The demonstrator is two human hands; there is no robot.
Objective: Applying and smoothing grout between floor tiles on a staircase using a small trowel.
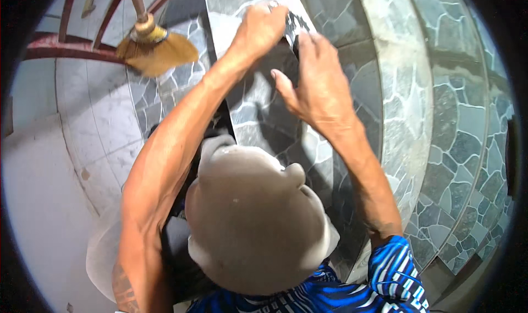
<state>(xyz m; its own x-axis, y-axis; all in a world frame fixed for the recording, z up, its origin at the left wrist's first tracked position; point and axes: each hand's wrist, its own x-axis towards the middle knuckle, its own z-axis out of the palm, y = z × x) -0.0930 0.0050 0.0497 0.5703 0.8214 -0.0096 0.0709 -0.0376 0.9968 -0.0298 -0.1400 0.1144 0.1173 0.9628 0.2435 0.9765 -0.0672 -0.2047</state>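
Note:
Both my arms reach to the top middle of the head view. My left hand is closed in a fist, and what it grips is hidden by its fingers. Just right of it lies a small flat piece with a black-and-white pattern, whose kind I cannot make out. My right hand lies beside that piece, fingers stretched forward at its lower edge and thumb spread away. A narrow dark edge shows under its fingertips. Below the hands is a stone-patterned surface in grey with white lines, partly in shadow.
A broom with tan bristles hangs by dark red curved bars at the upper left. A large rounded beige-grey shape fills the lower middle. Curved stone-patterned steps lie to the right, pale tiles to the left.

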